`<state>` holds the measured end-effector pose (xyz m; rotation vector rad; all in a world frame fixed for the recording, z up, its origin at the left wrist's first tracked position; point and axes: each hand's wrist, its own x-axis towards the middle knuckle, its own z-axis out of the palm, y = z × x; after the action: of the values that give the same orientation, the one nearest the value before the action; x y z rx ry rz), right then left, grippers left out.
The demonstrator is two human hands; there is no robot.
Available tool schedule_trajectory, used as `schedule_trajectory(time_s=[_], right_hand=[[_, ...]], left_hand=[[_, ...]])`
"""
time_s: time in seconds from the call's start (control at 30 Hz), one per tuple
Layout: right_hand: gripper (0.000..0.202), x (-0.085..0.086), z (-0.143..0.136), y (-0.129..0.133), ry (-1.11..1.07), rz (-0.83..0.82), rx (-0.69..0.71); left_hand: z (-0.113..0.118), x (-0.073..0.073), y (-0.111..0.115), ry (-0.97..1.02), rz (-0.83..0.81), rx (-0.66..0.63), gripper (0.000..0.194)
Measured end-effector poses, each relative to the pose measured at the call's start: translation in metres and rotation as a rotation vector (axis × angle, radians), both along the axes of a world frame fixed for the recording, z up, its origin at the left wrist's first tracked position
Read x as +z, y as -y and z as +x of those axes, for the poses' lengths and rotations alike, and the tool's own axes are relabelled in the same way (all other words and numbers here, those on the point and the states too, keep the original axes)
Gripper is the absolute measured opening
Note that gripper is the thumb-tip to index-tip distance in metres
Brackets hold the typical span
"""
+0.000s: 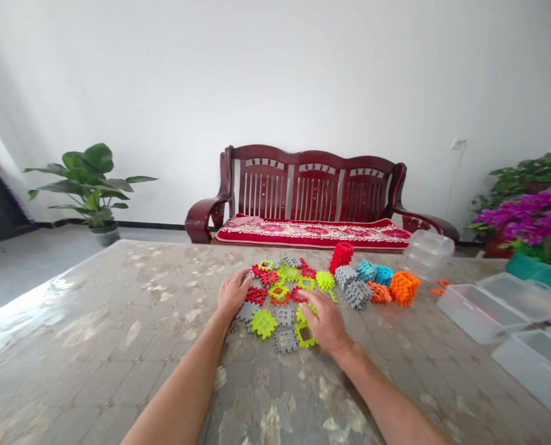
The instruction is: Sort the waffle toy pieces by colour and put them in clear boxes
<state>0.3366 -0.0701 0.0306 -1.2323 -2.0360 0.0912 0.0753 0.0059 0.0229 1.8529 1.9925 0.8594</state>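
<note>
A loose pile of flat, notched plastic building tiles lies on the table between my hands. Among them are a lime green tile [263, 324], a grey tile [285, 340] and a red tile [256, 295]. My left hand [233, 294] rests at the pile's left edge, fingers apart and pointing at the upper left tiles. From the right, my right hand [325, 320] reaches over the pile with its fingers spread, touching or just above red and lime green tiles. Its palm hides some tiles. No tile shows gripped in either hand.
Right of the pile stand sorted stacks: a red stack [341, 256], a grey stack [358, 295], a blue stack [367, 270] and an orange stack [405, 288]. Clear plastic boxes [482, 312] and purple flowers [530, 219] are farther right. A wooden bench [312, 185] stands behind the table.
</note>
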Motion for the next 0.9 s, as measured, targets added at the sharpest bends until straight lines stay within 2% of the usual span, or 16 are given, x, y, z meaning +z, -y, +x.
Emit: schedule_trajectory(time_s=[0.1,0.2,0.33,0.47,0.6,0.9], right_hand=[[0.038,-0.008,0.029,-0.007,0.020,0.003,-0.249],[0.038,-0.017,0.045,-0.010,0.150,-0.018,-0.328],[0.031,-0.023,0.047,-0.010,0.240,-0.034,-0.348],[0.022,-0.025,0.044,-0.009,0.202,-0.027,-0.373],[0.014,-0.025,0.043,-0.010,0.211,-0.021,-0.376],[0.009,-0.024,0.046,-0.013,0.239,-0.026,-0.379]], left_hand=[[-0.005,-0.004,-0.003,0.022,-0.005,-0.036,0.043],[-0.010,-0.010,-0.002,0.052,-0.012,-0.057,0.045],[-0.013,-0.017,0.008,0.085,-0.004,-0.050,0.047],[-0.013,-0.016,0.020,0.117,0.007,-0.046,0.048],[-0.012,-0.015,0.023,0.136,0.011,-0.039,0.047],[-0.008,-0.009,0.024,-0.087,-0.007,-0.054,0.041]])
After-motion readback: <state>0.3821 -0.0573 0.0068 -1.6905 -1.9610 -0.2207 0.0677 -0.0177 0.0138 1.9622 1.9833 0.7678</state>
